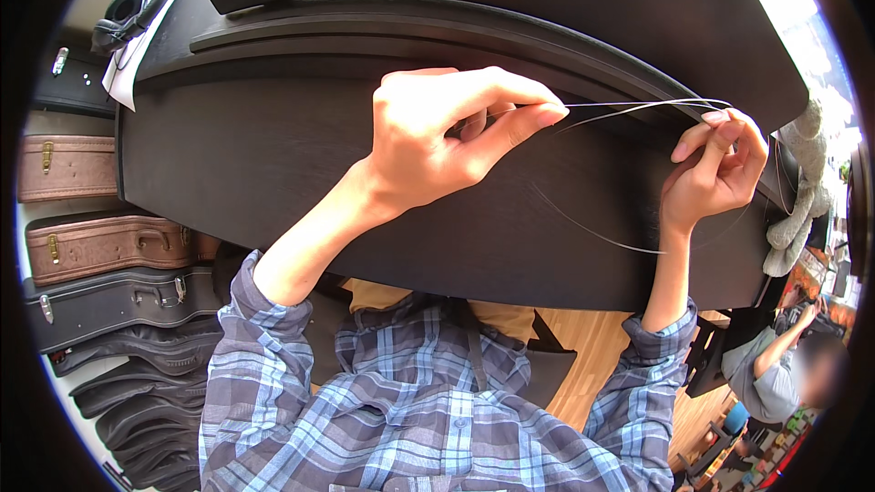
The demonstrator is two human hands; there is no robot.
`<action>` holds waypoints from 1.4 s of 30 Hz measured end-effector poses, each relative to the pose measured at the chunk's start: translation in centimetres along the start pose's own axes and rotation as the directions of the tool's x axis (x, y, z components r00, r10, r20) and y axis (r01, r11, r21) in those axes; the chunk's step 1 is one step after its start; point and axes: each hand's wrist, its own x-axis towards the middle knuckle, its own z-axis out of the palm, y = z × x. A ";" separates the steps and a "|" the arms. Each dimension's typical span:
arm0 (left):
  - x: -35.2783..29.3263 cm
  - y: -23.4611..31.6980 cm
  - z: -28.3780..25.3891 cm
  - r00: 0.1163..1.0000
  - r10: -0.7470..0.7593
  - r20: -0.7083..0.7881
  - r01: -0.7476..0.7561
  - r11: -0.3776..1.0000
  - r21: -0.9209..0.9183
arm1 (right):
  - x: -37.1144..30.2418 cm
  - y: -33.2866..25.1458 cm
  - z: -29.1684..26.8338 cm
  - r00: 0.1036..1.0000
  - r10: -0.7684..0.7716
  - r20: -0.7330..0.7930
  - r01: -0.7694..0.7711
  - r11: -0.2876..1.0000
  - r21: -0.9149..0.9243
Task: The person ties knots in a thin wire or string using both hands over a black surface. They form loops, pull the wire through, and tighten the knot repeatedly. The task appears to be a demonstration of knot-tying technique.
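The strand (652,105) I hold is thin, pale and shiny, like fine wire. Over the upper part of the dark panel (228,141) it runs nearly straight between the pinched fingertips of my left hand (447,132) and right hand (720,169). A second length bows just beside it; lower over the panel hangs a loose, faint curve. I cannot tell if all are one piece.

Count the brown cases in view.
2 visible, both at the far left: an upper brown case, and a lower brown case beneath it, just above a black case. Others could be hidden.
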 end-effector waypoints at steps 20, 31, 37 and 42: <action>0.0 0.0 0.0 0.999 0.023 0.028 -0.023 1.000 0.001 | 1.6 -0.1 -1.2 0.982 0.074 -0.175 -0.080 0.997 -0.025; 0.4 0.6 -0.5 0.997 -0.067 0.031 0.069 0.996 -0.056 | 2.6 0.2 -3.2 0.963 0.057 -0.265 -0.060 0.998 -0.001; 0.4 0.7 -0.8 0.989 -0.149 0.009 0.149 0.979 -0.140 | 3.5 0.7 -4.7 0.926 0.070 -0.370 -0.044 0.996 0.079; 0.4 0.5 -1.1 0.981 -0.194 0.004 0.194 0.974 -0.118 | 4.5 1.2 -6.3 0.867 0.110 -0.487 -0.057 0.991 0.122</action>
